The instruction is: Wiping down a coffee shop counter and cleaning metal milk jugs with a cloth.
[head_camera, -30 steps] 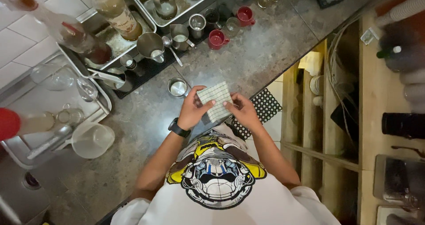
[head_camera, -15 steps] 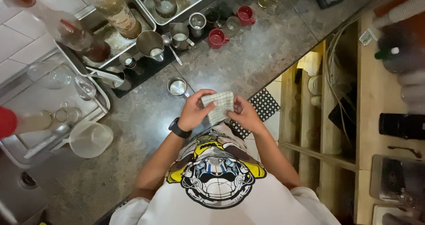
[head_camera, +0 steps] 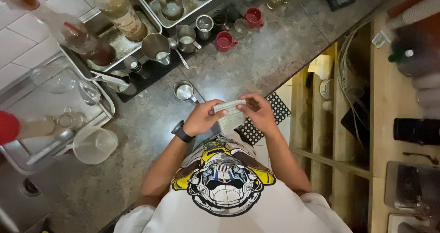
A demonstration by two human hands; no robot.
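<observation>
Cloth [head_camera: 230,115] folded smaller since earlier frames; left hand [head_camera: 201,118] and right hand [head_camera: 257,114] both grip clamped on it, above desk [head_camera: 256,63] edge.

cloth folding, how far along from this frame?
Done: the checked cloth is already doubled into a narrow strip, no loose end hanging. In hand: the left hand and right hand each pinch one end, holding it above the counter edge near the small metal cup. Left: it is not yet set down; whether more folds are needed cannot be told.
</observation>
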